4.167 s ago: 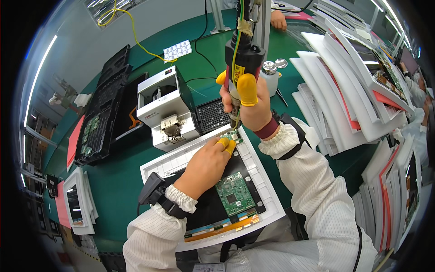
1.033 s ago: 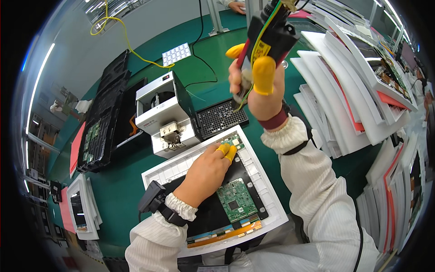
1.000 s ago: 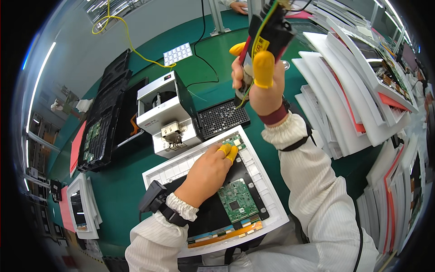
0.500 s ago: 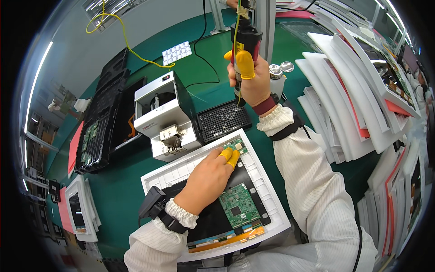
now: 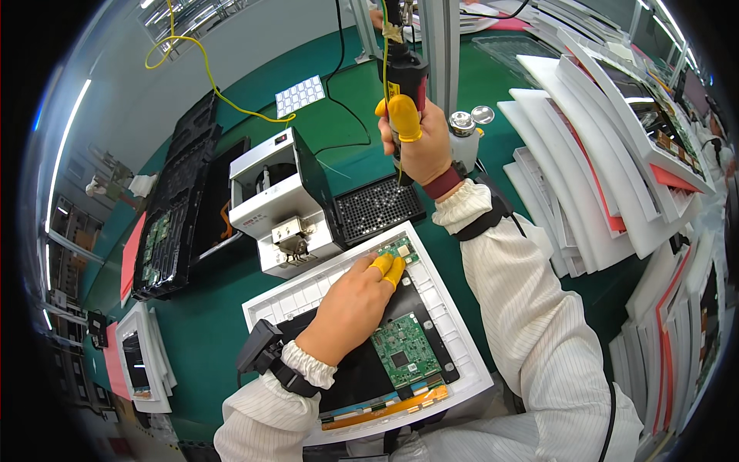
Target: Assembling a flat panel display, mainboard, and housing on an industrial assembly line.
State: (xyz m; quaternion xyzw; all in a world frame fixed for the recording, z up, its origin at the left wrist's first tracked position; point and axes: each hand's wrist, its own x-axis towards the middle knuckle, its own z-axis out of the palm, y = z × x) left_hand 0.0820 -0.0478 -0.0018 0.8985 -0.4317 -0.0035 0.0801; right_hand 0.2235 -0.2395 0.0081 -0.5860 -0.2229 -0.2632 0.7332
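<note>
My right hand [image 5: 426,150], with yellow finger cots, is closed around a black electric screwdriver [image 5: 408,68] held upright, its lower end above a black perforated tray [image 5: 379,208] of small screws. My left hand [image 5: 350,304] lies with its fingers stretched out and pressed down. Its yellow-covered fingertips touch a small green circuit board [image 5: 403,250] at the far edge of a black display panel [image 5: 354,369]; part of that board is hidden under them. A white foam frame [image 5: 454,319] surrounds the panel. On the panel's right half sits a larger green circuit board [image 5: 408,350].
A white and black boxy screw feeder [image 5: 281,208] stands beside the screw tray. Further left are black trays [image 5: 165,231] with green boards. Behind my right hand are a dispenser bottle [image 5: 464,138] and a metal post [image 5: 443,54]. Stacked white foam frames [image 5: 570,146] fill the right side.
My right hand has shifted slightly to the left with the screwdriver, which stays over the screw tray. My left hand stays on the small board.
</note>
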